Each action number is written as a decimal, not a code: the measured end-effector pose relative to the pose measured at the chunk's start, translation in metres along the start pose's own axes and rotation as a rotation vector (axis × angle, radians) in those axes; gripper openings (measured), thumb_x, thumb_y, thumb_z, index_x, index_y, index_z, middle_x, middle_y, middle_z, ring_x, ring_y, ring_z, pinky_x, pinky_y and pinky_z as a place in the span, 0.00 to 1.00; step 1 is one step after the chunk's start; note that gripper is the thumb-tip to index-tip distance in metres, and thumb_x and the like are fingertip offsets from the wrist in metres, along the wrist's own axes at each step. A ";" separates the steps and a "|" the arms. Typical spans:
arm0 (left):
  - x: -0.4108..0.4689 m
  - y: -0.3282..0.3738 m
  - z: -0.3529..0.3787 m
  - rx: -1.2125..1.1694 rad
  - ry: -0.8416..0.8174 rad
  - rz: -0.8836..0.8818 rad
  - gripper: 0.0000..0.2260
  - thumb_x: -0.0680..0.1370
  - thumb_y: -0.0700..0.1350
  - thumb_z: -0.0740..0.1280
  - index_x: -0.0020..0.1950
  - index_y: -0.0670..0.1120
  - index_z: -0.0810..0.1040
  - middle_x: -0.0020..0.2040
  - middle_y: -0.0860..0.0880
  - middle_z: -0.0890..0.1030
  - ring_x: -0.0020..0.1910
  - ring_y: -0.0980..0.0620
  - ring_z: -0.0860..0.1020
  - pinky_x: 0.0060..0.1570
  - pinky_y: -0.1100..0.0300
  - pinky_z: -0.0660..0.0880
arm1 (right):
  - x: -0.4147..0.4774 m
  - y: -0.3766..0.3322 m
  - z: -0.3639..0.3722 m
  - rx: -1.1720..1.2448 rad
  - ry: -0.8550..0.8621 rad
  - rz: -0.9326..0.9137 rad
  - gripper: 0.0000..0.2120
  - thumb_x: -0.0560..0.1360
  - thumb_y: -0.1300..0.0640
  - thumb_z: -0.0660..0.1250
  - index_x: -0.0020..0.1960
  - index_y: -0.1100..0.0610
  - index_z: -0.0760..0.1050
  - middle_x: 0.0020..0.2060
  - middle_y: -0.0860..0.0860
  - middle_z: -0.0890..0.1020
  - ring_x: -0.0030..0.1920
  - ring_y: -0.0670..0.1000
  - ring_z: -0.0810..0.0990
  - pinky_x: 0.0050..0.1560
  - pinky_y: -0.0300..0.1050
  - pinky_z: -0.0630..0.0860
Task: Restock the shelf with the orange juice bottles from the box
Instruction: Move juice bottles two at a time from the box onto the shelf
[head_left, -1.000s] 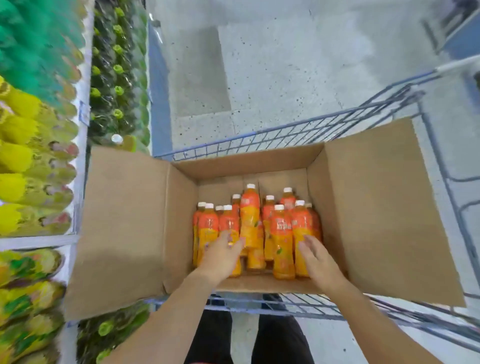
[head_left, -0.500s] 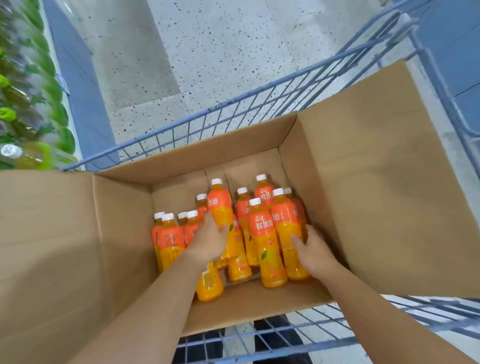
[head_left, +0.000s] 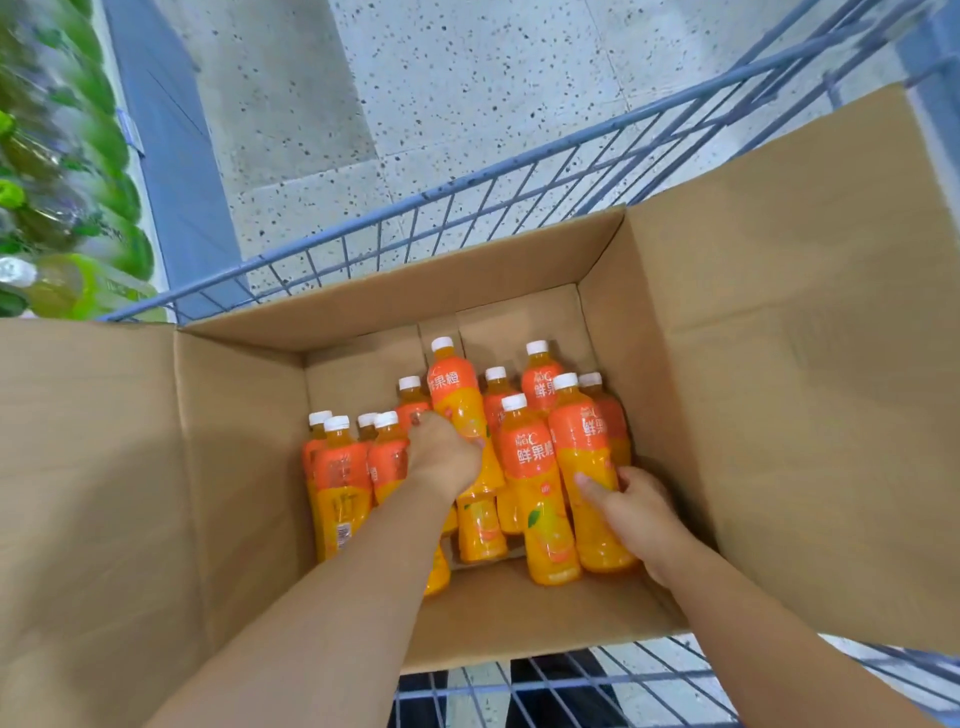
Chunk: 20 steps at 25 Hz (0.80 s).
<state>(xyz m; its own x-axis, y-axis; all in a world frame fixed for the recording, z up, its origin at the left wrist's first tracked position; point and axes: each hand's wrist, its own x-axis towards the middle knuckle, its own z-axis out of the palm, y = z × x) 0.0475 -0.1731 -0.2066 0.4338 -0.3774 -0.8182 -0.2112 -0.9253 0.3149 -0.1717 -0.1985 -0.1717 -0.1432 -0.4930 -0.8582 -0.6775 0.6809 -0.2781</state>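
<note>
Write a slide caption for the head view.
Left hand grips a middle bottle and right hand a right-side bottle, inside the cardboard box in a cart.

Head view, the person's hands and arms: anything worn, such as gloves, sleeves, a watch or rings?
Nothing worn shows. The left hand and right hand are bare, without gloves, and no ring is visible. Both forearms are bare to the frame edge: no sleeve, watch or bracelet in sight.

Single head camera, steeply downward, close over the box (head_left: 244, 467)
</note>
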 end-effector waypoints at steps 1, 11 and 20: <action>0.002 0.002 0.000 -0.042 -0.011 -0.023 0.32 0.75 0.50 0.76 0.72 0.39 0.65 0.67 0.40 0.75 0.65 0.38 0.76 0.61 0.48 0.76 | 0.000 -0.001 0.001 0.035 -0.018 0.017 0.32 0.72 0.40 0.73 0.70 0.53 0.71 0.62 0.55 0.80 0.60 0.59 0.80 0.63 0.62 0.76; 0.010 -0.006 0.003 -0.303 -0.149 -0.126 0.34 0.67 0.47 0.81 0.68 0.44 0.69 0.59 0.46 0.79 0.58 0.44 0.79 0.55 0.49 0.78 | -0.005 -0.009 0.003 0.132 -0.002 -0.023 0.33 0.68 0.45 0.78 0.67 0.52 0.67 0.58 0.52 0.78 0.58 0.58 0.79 0.55 0.57 0.78; -0.045 -0.016 -0.020 -0.367 -0.281 -0.045 0.21 0.69 0.42 0.81 0.58 0.47 0.77 0.54 0.46 0.83 0.54 0.45 0.81 0.57 0.45 0.80 | -0.049 -0.025 -0.001 0.195 -0.038 -0.151 0.26 0.70 0.50 0.78 0.61 0.51 0.68 0.51 0.50 0.78 0.51 0.53 0.80 0.48 0.51 0.76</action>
<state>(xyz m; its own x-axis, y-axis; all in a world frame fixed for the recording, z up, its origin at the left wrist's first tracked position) 0.0487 -0.1419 -0.1650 0.1709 -0.3593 -0.9175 0.1484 -0.9112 0.3844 -0.1484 -0.1920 -0.1229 -0.0215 -0.5790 -0.8150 -0.5368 0.6944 -0.4792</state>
